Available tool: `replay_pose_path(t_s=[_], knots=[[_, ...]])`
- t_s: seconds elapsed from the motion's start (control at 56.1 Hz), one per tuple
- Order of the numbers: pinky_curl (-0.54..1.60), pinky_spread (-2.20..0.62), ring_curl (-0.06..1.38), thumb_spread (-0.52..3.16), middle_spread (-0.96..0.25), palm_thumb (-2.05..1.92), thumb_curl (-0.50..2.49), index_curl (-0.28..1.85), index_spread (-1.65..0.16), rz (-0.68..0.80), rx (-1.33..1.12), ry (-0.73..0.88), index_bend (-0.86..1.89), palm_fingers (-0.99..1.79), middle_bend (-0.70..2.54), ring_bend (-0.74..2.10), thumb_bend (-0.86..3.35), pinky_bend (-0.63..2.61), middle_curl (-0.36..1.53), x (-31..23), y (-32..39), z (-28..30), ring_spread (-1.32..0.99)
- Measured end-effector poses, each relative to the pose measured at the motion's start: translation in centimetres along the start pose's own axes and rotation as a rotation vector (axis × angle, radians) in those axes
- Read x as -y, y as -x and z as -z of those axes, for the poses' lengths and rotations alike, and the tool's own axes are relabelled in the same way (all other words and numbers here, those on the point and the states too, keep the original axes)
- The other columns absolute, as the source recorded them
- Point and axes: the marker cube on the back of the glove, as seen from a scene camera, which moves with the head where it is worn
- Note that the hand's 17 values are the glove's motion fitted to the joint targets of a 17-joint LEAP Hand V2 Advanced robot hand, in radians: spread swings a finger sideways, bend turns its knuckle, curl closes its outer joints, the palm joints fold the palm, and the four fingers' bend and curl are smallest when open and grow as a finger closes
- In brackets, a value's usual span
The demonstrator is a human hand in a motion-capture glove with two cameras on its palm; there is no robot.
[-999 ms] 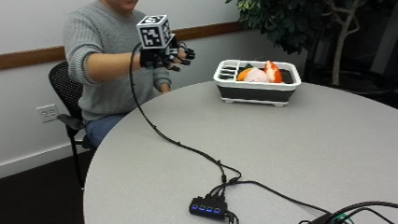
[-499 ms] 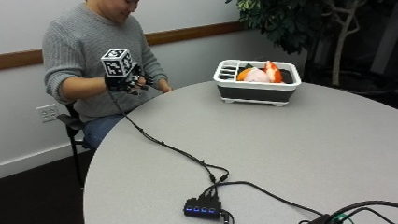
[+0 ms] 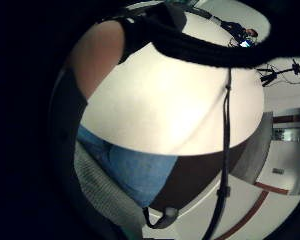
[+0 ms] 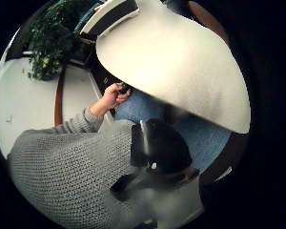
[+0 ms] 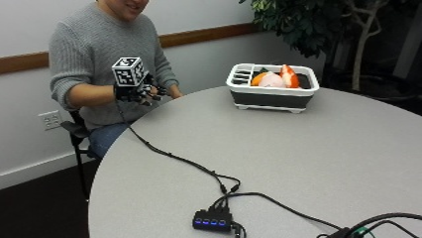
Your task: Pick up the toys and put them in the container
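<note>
A white and dark container (image 5: 272, 95) stands at the far side of the round grey table (image 5: 296, 148). Orange, pink and red toys (image 5: 276, 78) lie inside it. My gloved right hand (image 5: 139, 92) hovers at the table's near-left edge, close to the person's chest and far from the container. Its fingers hang loosely curled and hold nothing. In the thumb side palm view the container (image 4: 110, 13) shows at the table's far end, and the bare left hand (image 4: 113, 98) rests by the lap. No loose toy shows on the table.
A black cable runs from the glove across the table to a small hub with blue lights (image 5: 212, 219) near the front edge. More cables lie at the front right. A potted plant (image 5: 310, 25) stands behind the container, with a chair behind the person.
My gloved hand has dropped from chest height and drawn back toward the person, away from the container. It now sits at the table's edge.
</note>
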Motion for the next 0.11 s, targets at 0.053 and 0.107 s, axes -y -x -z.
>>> replay_pose_path(t_s=[0.053,0.107], knots=[[0.33,0.06,0.35,1.37,-0.15,-0.01,0.29,0.38,-0.37,0.005,0.000,0.001,0.19,-0.06,0.15,0.19,-0.01,0.71,0.27,0.38,-0.06,-0.14,-0.10],[0.33,0.06,0.35,1.38,-0.15,-0.01,0.29,0.38,-0.37,0.008,-0.003,0.001,0.19,-0.06,0.15,0.19,-0.01,0.71,0.27,0.77,-0.30,-0.16,-0.10]])
